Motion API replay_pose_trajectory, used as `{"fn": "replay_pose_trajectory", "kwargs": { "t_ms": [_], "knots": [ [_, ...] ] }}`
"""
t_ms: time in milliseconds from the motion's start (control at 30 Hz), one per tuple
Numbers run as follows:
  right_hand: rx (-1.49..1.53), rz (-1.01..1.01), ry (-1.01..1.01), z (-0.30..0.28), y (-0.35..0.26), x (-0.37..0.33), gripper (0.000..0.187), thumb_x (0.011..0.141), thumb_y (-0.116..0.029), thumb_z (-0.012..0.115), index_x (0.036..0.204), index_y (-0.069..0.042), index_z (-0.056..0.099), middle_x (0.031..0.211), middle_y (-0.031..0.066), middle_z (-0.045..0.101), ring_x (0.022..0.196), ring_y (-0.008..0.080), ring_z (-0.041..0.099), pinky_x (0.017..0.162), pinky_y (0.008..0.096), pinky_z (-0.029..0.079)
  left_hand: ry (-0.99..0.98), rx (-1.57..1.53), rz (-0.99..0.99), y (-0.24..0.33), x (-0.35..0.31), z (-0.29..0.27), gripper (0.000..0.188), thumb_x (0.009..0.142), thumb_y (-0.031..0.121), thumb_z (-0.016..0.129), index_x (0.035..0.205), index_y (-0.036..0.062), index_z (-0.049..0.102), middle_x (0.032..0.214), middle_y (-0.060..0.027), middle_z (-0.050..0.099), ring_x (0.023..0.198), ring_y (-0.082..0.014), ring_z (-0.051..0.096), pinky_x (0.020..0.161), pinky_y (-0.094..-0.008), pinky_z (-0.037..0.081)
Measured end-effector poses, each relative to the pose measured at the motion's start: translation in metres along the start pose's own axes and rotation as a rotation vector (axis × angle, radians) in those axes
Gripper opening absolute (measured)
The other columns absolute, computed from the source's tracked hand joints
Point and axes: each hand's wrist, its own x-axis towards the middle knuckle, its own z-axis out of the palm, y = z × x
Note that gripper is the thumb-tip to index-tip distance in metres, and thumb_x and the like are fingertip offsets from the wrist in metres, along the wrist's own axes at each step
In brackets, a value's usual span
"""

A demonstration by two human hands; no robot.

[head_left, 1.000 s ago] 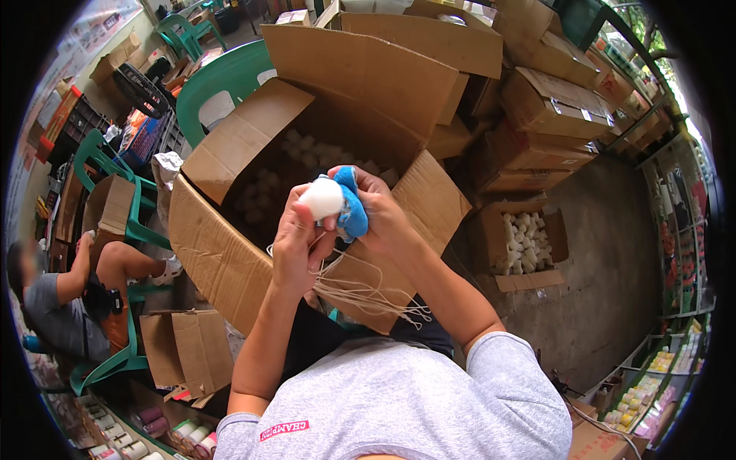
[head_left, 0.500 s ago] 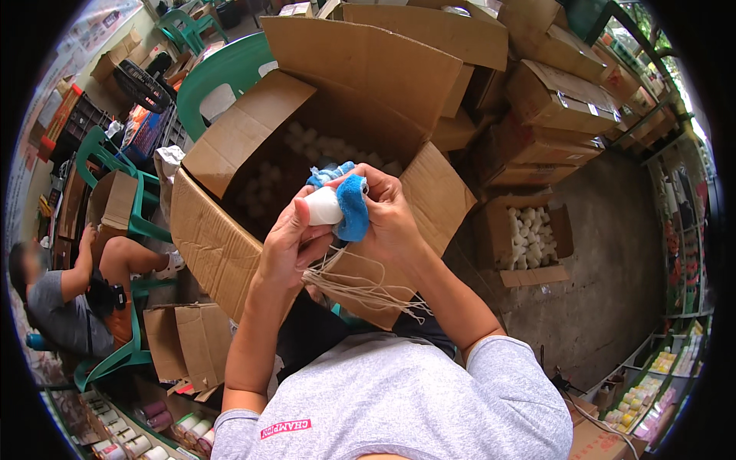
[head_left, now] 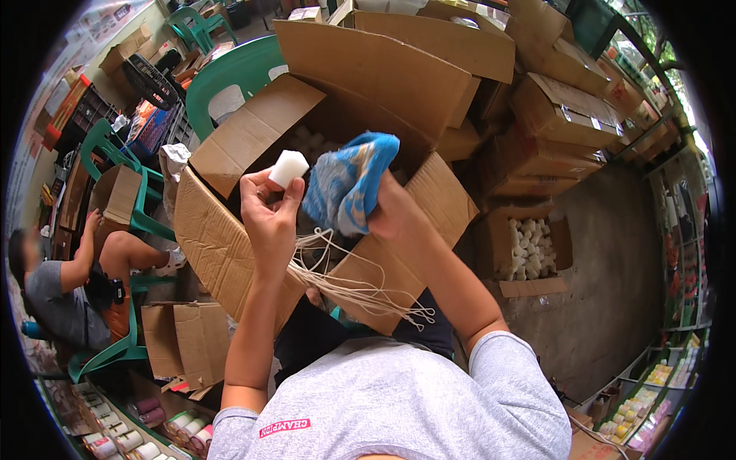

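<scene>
My left hand (head_left: 270, 217) pinches a small white candle block (head_left: 289, 167) at its fingertips, raised over the big open cardboard box (head_left: 230, 230). Loose cream strings (head_left: 349, 287) hang from that hand across the box's front flap. My right hand (head_left: 395, 211) grips a crumpled blue and white cloth (head_left: 350, 181), held just right of the candle and apart from it. More white candles (head_left: 310, 138) lie deep inside the box, mostly in shadow.
A smaller open box of white candles (head_left: 529, 249) sits on the floor at right. Stacked cartons (head_left: 567, 107) rise behind it. Green plastic chairs (head_left: 230, 77) stand at left, where a seated person (head_left: 69, 284) works. Shelves of jars (head_left: 138, 429) line the lower left.
The cloth was wrapped against the candle between both hands. Now my hands have separated: the left lifts the candle clear and the right holds the cloth off to the side.
</scene>
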Motion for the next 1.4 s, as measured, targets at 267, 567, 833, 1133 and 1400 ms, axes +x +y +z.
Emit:
{"fn": "replay_pose_trajectory", "kwargs": {
  "t_ms": [267, 567, 833, 1133, 1400],
  "knots": [
    [-0.353, -0.328, 0.27, 0.011, 0.025, 0.012, 0.022, 0.097, -0.02, 0.06, 0.114, -0.006, 0.056, 0.097, 0.0015, 0.06, 0.083, 0.0082, 0.058, 0.067, 0.0255, 0.05, -0.33, 0.38, 0.308, 0.003, -0.024, 0.014, 0.033, 0.071, -0.004, 0.074, 0.102, 0.0022, 0.063, 0.114, -0.0099, 0.062, 0.085, -0.0219, 0.067, 0.065, -0.0296, 0.053],
    [-0.243, -0.196, 0.052, 0.003, 0.008, 0.002, 0.029, 0.097, -0.031, 0.056, 0.103, -0.002, 0.062, 0.091, 0.0077, 0.067, 0.075, 0.0136, 0.066, 0.062, 0.0274, 0.056, -0.325, 0.393, 0.166, 0.032, -0.004, 0.002, 0.053, 0.076, 0.01, 0.08, 0.127, 0.0137, 0.064, 0.116, -0.0028, 0.06, 0.068, -0.0087, 0.056, 0.054, -0.0221, 0.044],
    [-0.214, 0.006, 0.049, 0.002, -0.002, -0.007, 0.026, 0.095, -0.024, 0.061, 0.102, 0.002, 0.063, 0.094, 0.0096, 0.066, 0.077, 0.0135, 0.066, 0.065, 0.0271, 0.056, -0.489, 0.349, 0.322, 0.028, 0.003, 0.002, 0.042, 0.075, 0.003, 0.076, 0.114, 0.012, 0.063, 0.105, -0.0039, 0.068, 0.089, -0.0226, 0.067, 0.069, -0.032, 0.054],
    [-0.45, -0.125, -0.031, 0.011, -0.012, -0.009, 0.023, 0.085, -0.016, 0.075, 0.1, 0.0, 0.067, 0.088, 0.0043, 0.069, 0.072, 0.0074, 0.064, 0.065, 0.023, 0.055, -0.347, 0.398, 0.27, 0.025, -0.003, 0.002, 0.026, 0.084, 0.007, 0.072, 0.107, 0.0077, 0.06, 0.097, -0.0021, 0.068, 0.077, -0.0087, 0.059, 0.054, -0.0232, 0.042],
    [-1.986, -0.629, 0.231, 0.017, -0.055, 0.015, 0.026, 0.086, -0.01, 0.068, 0.109, 0.002, 0.064, 0.099, 0.0139, 0.07, 0.087, 0.0218, 0.067, 0.075, 0.0318, 0.053, -0.022, -0.721, -0.437, -0.003, 0.012, -0.005, 0.053, 0.103, 0.05, 0.035, 0.109, 0.0007, 0.055, 0.062, -0.0009, 0.044, 0.04, -0.0061, 0.026, 0.038, -0.0219, 0.02]
  ]
}}
